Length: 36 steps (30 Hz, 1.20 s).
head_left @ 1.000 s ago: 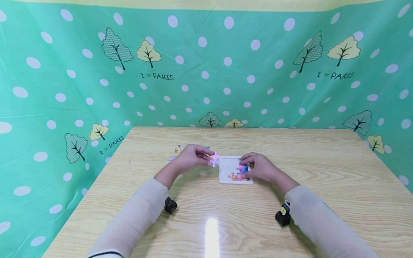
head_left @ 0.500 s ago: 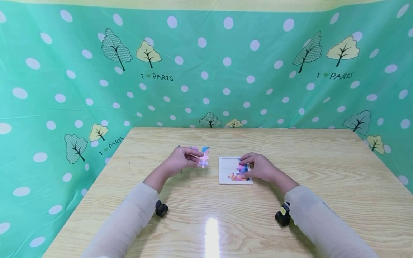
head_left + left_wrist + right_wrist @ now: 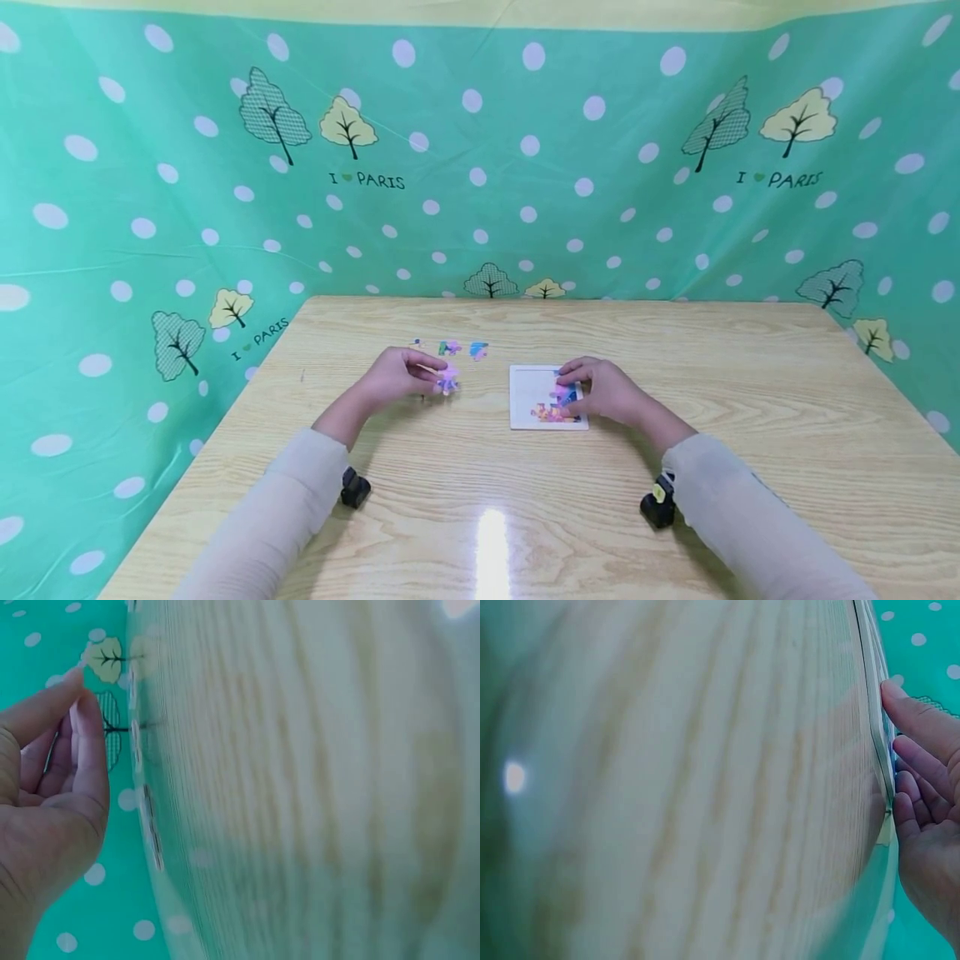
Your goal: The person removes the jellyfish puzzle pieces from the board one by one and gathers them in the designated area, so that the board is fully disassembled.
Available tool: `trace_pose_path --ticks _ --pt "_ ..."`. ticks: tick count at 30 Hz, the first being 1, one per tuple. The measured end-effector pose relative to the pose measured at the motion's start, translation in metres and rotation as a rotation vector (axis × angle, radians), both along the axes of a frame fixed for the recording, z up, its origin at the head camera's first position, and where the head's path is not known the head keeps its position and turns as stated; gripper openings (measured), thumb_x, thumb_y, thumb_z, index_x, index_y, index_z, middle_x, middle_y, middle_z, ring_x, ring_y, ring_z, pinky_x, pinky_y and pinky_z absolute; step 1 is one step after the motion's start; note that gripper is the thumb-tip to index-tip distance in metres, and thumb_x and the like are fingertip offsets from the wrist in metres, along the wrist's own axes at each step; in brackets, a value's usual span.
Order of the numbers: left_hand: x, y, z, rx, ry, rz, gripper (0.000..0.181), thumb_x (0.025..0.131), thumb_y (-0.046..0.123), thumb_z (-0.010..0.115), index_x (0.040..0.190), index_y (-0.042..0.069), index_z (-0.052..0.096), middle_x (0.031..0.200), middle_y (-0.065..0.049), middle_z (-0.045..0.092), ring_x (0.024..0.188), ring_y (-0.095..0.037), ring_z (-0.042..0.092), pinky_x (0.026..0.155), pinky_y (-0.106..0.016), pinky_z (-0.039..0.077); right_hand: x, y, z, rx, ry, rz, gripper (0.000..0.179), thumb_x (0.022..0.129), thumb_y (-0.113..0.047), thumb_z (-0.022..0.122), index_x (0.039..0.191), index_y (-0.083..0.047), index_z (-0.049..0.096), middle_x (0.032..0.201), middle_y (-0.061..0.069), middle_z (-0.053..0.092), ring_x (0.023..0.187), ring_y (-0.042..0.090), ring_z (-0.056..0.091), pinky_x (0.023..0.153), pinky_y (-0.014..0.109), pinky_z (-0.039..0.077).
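A pink and purple jigsaw puzzle piece (image 3: 447,382) is pinched between the thumb and fingertips of my left hand (image 3: 397,377), left of the white puzzle tray (image 3: 531,382). In the left wrist view, the thumb and index finger of the left hand (image 3: 56,761) meet at their tips above the table. My right hand (image 3: 611,390) rests on the tray's right side, thumb and fingertips touching down around the fitted pieces (image 3: 551,412). Those colourful pieces fill part of the right and near sides and are partly covered by the hand. The right wrist view shows the tray edge-on beside the right hand (image 3: 930,776).
Behind the left hand lie several loose puzzle pieces (image 3: 450,347) in a row on the wooden table (image 3: 720,350). A green dotted cloth (image 3: 525,167) hangs at the table's back and left. Black cameras (image 3: 657,502) sit at both wrists.
The left hand has moved left, away from the tray, with the piece in its fingers, now turned differently. Loose pieces behind it have come into view. The right hand has stayed on the tray.
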<state>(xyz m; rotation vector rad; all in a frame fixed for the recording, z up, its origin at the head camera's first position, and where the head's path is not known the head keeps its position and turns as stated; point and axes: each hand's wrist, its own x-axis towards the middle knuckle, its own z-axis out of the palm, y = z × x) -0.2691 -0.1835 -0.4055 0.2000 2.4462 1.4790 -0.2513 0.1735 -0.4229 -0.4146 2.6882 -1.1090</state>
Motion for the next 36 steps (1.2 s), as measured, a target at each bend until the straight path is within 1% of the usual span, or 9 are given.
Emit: trace_pose_path --ticks 4,8,14,18,20,25,31,36 --pt "-0.005 -0.002 -0.001 -0.036 -0.002 -0.001 0.035 0.076 -0.001 0.081 0.11 0.008 0.074 0.104 -0.006 0.071 0.091 -0.017 0.067 0.075 -0.03 0.057 0.0 0.001 -0.001 0.004 0.004 0.0 0.045 0.075 -0.019 0.086 0.116 -0.007 0.072 0.132 0.006 0.057 0.131 0.032 0.043 0.109 0.048 0.034" --pt "-0.011 -0.004 -0.002 -0.099 0.007 -0.004 0.035 0.076 0.0 0.081 0.11 0.009 0.074 0.102 -0.005 0.072 0.09 -0.017 0.068 0.076 -0.03 0.056 0.0 0.0 -0.001 0.001 0.004 0.002 0.045 0.075 -0.018 0.086 0.116 -0.007 0.072 0.133 0.006 0.057 0.13 0.032 0.043 0.109 0.048 0.034" --pt "-0.017 -0.004 -0.003 -0.198 0.051 -0.002 0.032 0.077 0.002 0.081 0.108 0.009 0.074 0.098 -0.003 0.072 0.087 -0.016 0.067 0.076 -0.029 0.055 0.001 -0.001 -0.001 -0.019 -0.013 0.001 0.045 0.075 -0.016 0.086 0.116 -0.006 0.071 0.131 0.007 0.057 0.129 0.032 0.044 0.109 0.048 0.034" --pt "-0.021 -0.004 -0.004 -0.248 0.093 -0.024 0.03 0.078 0.002 0.08 0.106 0.008 0.075 0.096 -0.003 0.071 0.085 -0.015 0.066 0.074 -0.029 0.055 0.001 -0.002 -0.001 -0.027 -0.022 -0.004 0.045 0.075 -0.016 0.086 0.116 -0.006 0.071 0.131 0.006 0.057 0.13 0.032 0.043 0.11 0.048 0.033" --pt "-0.023 -0.004 -0.005 -0.266 0.11 -0.045 0.03 0.078 0.002 0.081 0.106 0.007 0.075 0.097 -0.003 0.071 0.084 -0.015 0.066 0.073 -0.029 0.055 0.001 -0.002 -0.001 -0.027 -0.021 -0.002 0.045 0.075 -0.016 0.086 0.116 -0.006 0.071 0.131 0.006 0.057 0.13 0.032 0.043 0.11 0.048 0.033" --pt "-0.027 -0.004 -0.008 -0.285 0.121 -0.076 0.031 0.076 0.003 0.082 0.106 0.007 0.075 0.098 -0.003 0.071 0.083 -0.014 0.065 0.076 -0.028 0.055 0.001 -0.002 -0.001 -0.028 -0.023 -0.004 0.046 0.074 -0.016 0.086 0.116 -0.006 0.071 0.131 0.006 0.057 0.13 0.032 0.043 0.11 0.047 0.033" --pt "-0.028 -0.003 -0.009 -0.302 0.133 -0.069 0.032 0.075 0.004 0.084 0.105 0.008 0.075 0.096 -0.001 0.071 0.084 -0.013 0.065 0.078 -0.029 0.055 0.001 -0.001 -0.001 -0.016 -0.015 0.001 0.046 0.075 -0.016 0.086 0.117 -0.006 0.071 0.131 0.006 0.057 0.13 0.032 0.043 0.11 0.047 0.033" --pt "-0.028 -0.004 -0.009 -0.293 0.13 -0.07 0.033 0.075 0.005 0.084 0.107 0.008 0.075 0.097 -0.001 0.071 0.087 -0.014 0.064 0.078 -0.029 0.054 0.001 -0.001 0.0 -0.02 -0.022 -0.007 0.045 0.075 -0.015 0.086 0.117 -0.006 0.071 0.132 0.006 0.057 0.131 0.031 0.043 0.11 0.046 0.034"
